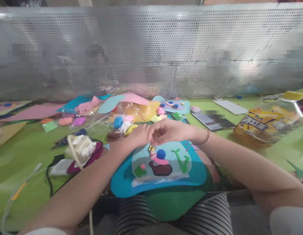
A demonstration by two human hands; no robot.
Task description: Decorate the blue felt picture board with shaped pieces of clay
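Note:
My left hand [139,135] and my right hand [166,130] meet at the far edge of a blue foam board [122,182]. Both have their fingers curled together in a pinch; whatever is between them is too small to see. The board carries a pale blue panel [141,160] with clay shapes: a pink and brown figure [159,164], a blue ball [161,153] and a green sprout [182,160]. A green foam piece [173,204] lies under the board, over my lap. Just beyond my hands lie small lumps of blue clay [117,122], white clay and yellow clay.
A perforated metal screen [151,49] closes off the back of the green table [26,150]. Coloured foam sheets and clay bags lie at the left and centre. A phone [212,120] and a yellow snack bag [266,125] sit at right, a white plush pouch [81,148] with cables at left.

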